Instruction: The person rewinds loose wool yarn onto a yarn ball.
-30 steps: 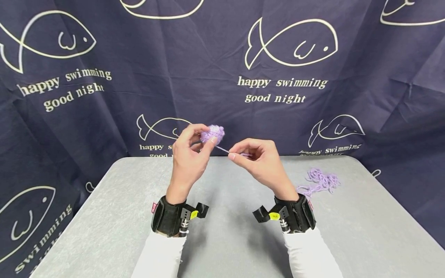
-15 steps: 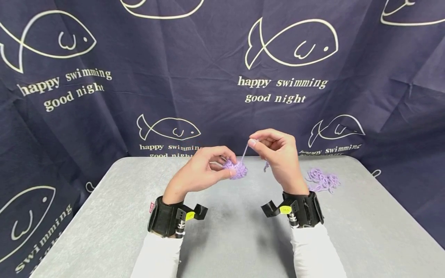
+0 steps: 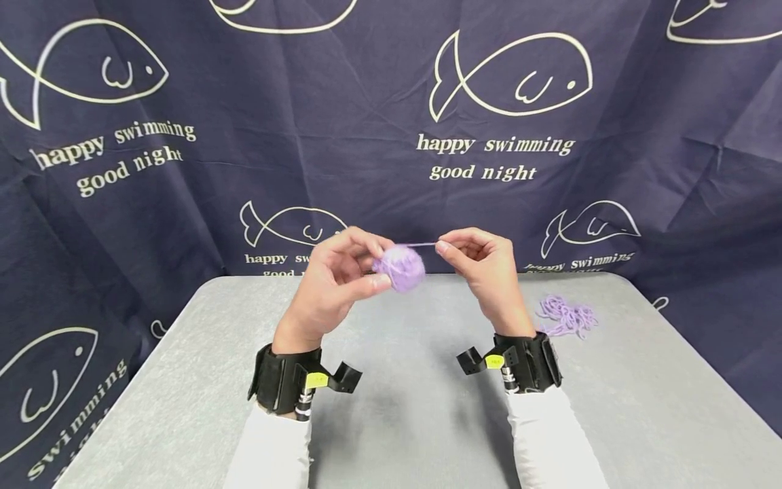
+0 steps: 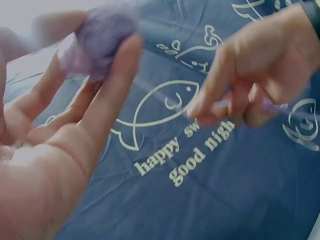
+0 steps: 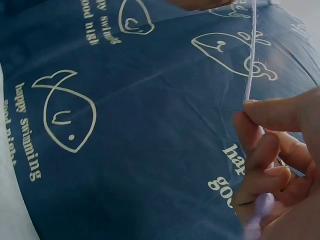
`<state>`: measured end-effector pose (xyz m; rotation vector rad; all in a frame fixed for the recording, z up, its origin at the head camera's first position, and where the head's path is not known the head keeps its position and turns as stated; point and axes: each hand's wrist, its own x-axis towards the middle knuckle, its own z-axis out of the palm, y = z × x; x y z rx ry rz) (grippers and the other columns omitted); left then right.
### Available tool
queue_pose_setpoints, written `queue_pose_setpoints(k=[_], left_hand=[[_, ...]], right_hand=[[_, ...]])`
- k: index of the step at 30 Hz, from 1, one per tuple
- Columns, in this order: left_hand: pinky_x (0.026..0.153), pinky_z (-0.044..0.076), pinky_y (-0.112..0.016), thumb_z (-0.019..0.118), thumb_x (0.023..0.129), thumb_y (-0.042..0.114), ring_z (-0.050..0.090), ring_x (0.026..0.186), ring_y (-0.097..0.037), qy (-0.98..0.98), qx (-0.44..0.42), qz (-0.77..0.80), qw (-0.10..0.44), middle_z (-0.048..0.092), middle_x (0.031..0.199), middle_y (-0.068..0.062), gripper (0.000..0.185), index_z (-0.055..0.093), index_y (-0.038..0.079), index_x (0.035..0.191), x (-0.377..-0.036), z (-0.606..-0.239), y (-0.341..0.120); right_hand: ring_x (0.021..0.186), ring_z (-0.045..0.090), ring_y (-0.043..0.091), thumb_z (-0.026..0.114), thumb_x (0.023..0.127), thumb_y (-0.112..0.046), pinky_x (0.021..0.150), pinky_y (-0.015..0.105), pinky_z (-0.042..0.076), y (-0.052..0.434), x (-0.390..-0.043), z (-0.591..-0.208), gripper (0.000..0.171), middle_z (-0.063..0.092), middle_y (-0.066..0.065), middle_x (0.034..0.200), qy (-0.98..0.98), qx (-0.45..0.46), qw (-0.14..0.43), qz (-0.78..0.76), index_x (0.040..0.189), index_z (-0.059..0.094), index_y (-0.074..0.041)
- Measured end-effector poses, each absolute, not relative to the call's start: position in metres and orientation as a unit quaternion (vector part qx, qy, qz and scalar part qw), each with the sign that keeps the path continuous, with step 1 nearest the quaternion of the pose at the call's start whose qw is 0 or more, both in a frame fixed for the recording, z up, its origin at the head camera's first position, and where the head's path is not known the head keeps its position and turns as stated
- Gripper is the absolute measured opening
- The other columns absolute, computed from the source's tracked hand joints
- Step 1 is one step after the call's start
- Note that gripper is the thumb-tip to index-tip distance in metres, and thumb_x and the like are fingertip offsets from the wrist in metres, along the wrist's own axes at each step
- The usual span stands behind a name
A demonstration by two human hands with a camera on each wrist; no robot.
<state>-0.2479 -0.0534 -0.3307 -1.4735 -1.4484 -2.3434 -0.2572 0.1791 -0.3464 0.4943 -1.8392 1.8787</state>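
My left hand (image 3: 332, 282) pinches a small ball of lilac yarn (image 3: 403, 269) between thumb and fingers, held up over the far part of the table. From the ball's top a strand of yarn (image 3: 418, 244) runs taut to my right hand (image 3: 485, 265), which pinches it between thumb and forefinger. In the right wrist view the strand (image 5: 252, 55) comes down to the fingertips, and more yarn (image 5: 264, 205) passes through the curled fingers below. The left wrist view shows the yarn ball (image 4: 107, 37) blurred.
A loose heap of lilac yarn (image 3: 568, 316) lies at the right rear of the grey table (image 3: 391, 421). Behind the table's far edge hangs a dark blue cloth (image 3: 366, 102) printed with white fish and lettering. Each wrist wears a black camera strap (image 3: 287, 380).
The left hand dipped with the ball, then rose and turned it. My right hand moved right and up, then stayed nearly level. The strand swung from slanting to almost horizontal.
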Motion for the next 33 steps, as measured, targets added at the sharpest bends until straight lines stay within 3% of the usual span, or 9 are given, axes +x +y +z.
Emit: queue_pose_setpoints(k=[8, 12, 20, 23, 27, 33], left_hand=[[0.083, 0.061, -0.035, 0.057, 0.088, -0.019, 0.068, 0.089, -0.020, -0.370, -0.296, -0.875, 0.098, 0.068, 0.103, -0.010, 0.030, 0.066, 0.007, 0.099, -0.250, -0.329, -0.042], [0.081, 0.061, -0.034, 0.060, 0.088, -0.019, 0.069, 0.083, -0.018, -0.381, -0.234, -0.881, 0.152, 0.065, 0.096, -0.010, 0.027, 0.065, 0.005, 0.098, -0.254, -0.331, -0.038], [0.075, 0.059, -0.026, 0.073, 0.083, -0.013, 0.068, 0.086, -0.016, -0.535, -0.197, -0.767, 0.293, 0.062, 0.099, -0.008, 0.022, 0.065, 0.000, 0.098, -0.265, -0.333, -0.035], [0.077, 0.058, -0.027, 0.074, 0.083, -0.009, 0.068, 0.090, -0.016, -0.632, -0.190, -0.678, 0.323, 0.062, 0.104, -0.009, 0.023, 0.063, -0.005, 0.103, -0.268, -0.334, -0.038], [0.079, 0.059, -0.034, 0.075, 0.084, -0.004, 0.068, 0.092, -0.019, -0.732, -0.199, -0.577, 0.304, 0.065, 0.107, -0.011, 0.026, 0.064, -0.001, 0.107, -0.269, -0.334, -0.041], [0.077, 0.055, -0.037, 0.077, 0.083, 0.000, 0.068, 0.092, -0.022, -0.823, -0.224, -0.493, 0.169, 0.068, 0.105, -0.009, 0.024, 0.067, 0.005, 0.104, -0.266, -0.339, -0.050]], right_hand=[[0.052, 0.045, 0.010, 0.079, 0.086, -0.005, 0.046, 0.022, 0.034, 0.173, -0.256, -0.353, 0.004, 0.065, 0.001, 0.069, -0.756, 0.235, 0.198, 0.578, 0.090, 0.077, -0.004], [0.049, 0.042, 0.013, 0.078, 0.085, -0.004, 0.043, 0.023, 0.031, 0.170, -0.254, -0.353, 0.006, 0.063, 0.001, 0.067, -0.779, 0.268, 0.187, 0.535, 0.088, 0.078, -0.009], [0.049, 0.038, 0.015, 0.079, 0.085, -0.007, 0.043, 0.024, 0.028, 0.167, -0.249, -0.340, 0.003, 0.060, -0.001, 0.065, -0.779, 0.309, 0.190, 0.511, 0.088, 0.078, -0.009], [0.051, 0.044, 0.014, 0.079, 0.085, -0.004, 0.044, 0.023, 0.033, 0.166, -0.245, -0.333, 0.004, 0.064, 0.001, 0.068, -0.760, 0.311, 0.191, 0.537, 0.088, 0.078, -0.005], [0.057, 0.053, 0.014, 0.079, 0.084, 0.000, 0.048, 0.023, 0.041, 0.166, -0.243, -0.327, 0.006, 0.071, 0.006, 0.078, -0.721, 0.296, 0.204, 0.592, 0.089, 0.077, -0.003], [0.053, 0.047, 0.011, 0.075, 0.084, 0.007, 0.046, 0.022, 0.033, 0.169, -0.245, -0.332, 0.011, 0.069, 0.004, 0.073, -0.622, 0.257, 0.219, 0.707, 0.089, 0.076, -0.002]])
